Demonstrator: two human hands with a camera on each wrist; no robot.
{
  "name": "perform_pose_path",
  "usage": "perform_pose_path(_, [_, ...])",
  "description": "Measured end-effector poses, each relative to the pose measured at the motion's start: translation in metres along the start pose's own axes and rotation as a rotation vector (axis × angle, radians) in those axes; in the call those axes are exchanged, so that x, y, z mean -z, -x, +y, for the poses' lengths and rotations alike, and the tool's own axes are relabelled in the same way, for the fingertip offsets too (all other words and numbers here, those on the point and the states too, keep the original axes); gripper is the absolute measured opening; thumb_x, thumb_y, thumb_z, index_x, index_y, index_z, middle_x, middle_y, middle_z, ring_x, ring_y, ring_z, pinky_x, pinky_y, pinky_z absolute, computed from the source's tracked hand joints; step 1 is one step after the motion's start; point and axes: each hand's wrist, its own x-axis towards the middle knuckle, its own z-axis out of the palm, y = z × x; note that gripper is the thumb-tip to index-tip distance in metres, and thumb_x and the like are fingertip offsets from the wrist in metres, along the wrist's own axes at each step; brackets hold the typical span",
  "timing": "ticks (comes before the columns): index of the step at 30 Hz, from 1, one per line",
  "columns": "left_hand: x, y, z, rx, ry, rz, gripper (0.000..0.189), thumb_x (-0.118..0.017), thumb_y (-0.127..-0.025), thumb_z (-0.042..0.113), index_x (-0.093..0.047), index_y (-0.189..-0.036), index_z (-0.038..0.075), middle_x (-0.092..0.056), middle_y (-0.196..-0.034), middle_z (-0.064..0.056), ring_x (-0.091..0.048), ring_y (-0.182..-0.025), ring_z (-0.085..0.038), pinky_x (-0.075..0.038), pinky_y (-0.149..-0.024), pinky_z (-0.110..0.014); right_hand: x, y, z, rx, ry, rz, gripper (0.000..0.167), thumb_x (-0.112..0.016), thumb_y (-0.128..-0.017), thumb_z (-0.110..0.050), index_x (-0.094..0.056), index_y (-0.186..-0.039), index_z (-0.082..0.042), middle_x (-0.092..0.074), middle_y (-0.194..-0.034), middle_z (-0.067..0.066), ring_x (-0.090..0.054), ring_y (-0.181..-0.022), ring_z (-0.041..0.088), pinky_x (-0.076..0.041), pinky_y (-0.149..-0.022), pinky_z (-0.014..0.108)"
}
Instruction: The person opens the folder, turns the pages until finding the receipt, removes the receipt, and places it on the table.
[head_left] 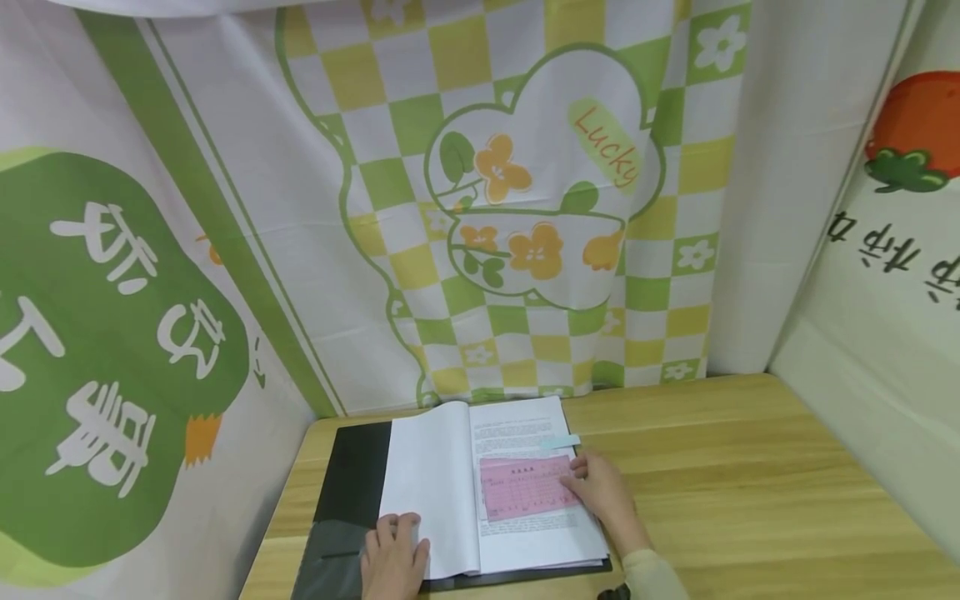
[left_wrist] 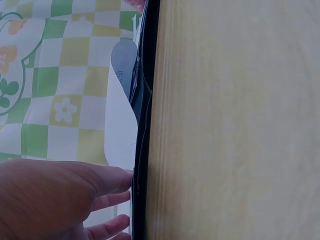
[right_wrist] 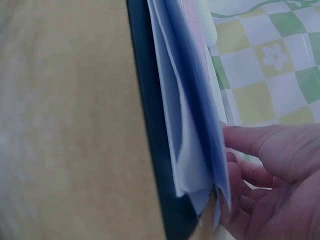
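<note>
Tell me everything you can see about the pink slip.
The pink slip looks like thin paper, roughly rectangular, with a short dark heading above smaller print too tiny to read. It lies flat, slightly askew, on the printed right-hand page. The right hand touches its right edge; whether it pinches is unclear.

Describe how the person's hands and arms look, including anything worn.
The left hand and right hand are bare, with no gloves or rings showing. The right sleeve is plain and pale beige; something dark beside it is too cropped to identify. No left sleeve is in view.
</note>
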Motion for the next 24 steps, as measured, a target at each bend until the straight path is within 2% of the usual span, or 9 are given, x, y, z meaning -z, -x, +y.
perform_pose_path(7, [-0.0011, -0.0010, 0.0001, 0.003, 0.004, 0.003, 0.032, -0.075, -0.096, 0.022, -0.061, -0.125, 0.015, -0.045, -0.129, -0.018, -0.044, -0.114, -0.042, -0.040, -0.094, -0.064, 0.0022, 0.0005, 0.0013, -0.001, -0.011, 0.016, 0.024, -0.079, -0.094, -0.012, -0.066, -0.108, 0.003, -0.066, -0.095, 0.011, -0.060, -0.084, 0.025, -0.053, -0.077, 0.046])
perform_pose_path(15, [0.0003, -0.0026, 0.0004, -0.008, 0.007, 0.020, 0.032, -0.075, -0.096, 0.022, -0.061, -0.125, 0.015, -0.045, -0.129, -0.018, -0.044, -0.115, -0.041, -0.040, -0.094, -0.063, 0.0046, -0.0037, 0.0047, -0.012, -0.073, 0.024, 0.021, -0.077, -0.094, -0.008, -0.068, -0.107, 0.006, -0.068, -0.093, 0.012, -0.064, -0.082, 0.024, -0.056, -0.076, 0.043])
perform_pose_path(24, [-0.0011, -0.0007, -0.0005, 0.011, -0.012, 0.005, 0.033, -0.076, -0.096, 0.022, -0.062, -0.125, 0.014, -0.047, -0.128, -0.018, -0.045, -0.115, -0.042, -0.042, -0.092, -0.063, 0.0054, -0.0014, 0.0030, -0.033, -0.033, 0.019, 0.021, -0.079, -0.094, -0.011, -0.069, -0.108, 0.001, -0.069, -0.093, 0.008, -0.066, -0.083, 0.022, -0.057, -0.077, 0.043])
